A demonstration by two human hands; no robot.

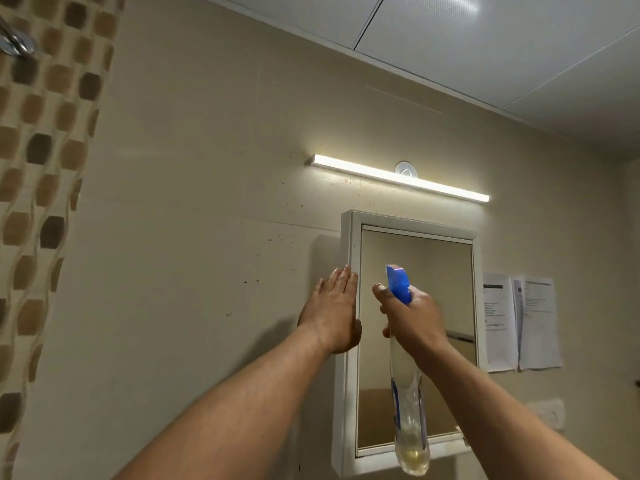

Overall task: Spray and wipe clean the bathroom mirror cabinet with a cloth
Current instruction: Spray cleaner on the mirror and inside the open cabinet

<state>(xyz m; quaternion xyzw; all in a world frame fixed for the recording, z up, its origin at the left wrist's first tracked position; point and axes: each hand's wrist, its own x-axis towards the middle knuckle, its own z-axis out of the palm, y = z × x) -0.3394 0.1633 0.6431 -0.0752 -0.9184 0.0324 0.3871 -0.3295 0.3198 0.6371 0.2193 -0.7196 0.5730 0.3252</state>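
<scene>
A white-framed mirror cabinet [349,237] hangs on the beige wall at centre right, its door shut. My left hand [332,306] lies flat with straight fingers against the cabinet's left edge. My right hand [410,320] grips the neck of a clear spray bottle [410,427] with a blue trigger head [398,282]. The nozzle points at the mirror glass [433,271], and a finger sits at the trigger. A little yellowish liquid lies in the bottle's bottom. No cloth is in view.
A lit tube light [398,176] is fixed above the cabinet. Two paper sheets [519,320] are stuck to the wall right of it, with a wall socket [547,414] below them. Brown mosaic tiles [45,168] and a chrome fitting [14,39] are at the left.
</scene>
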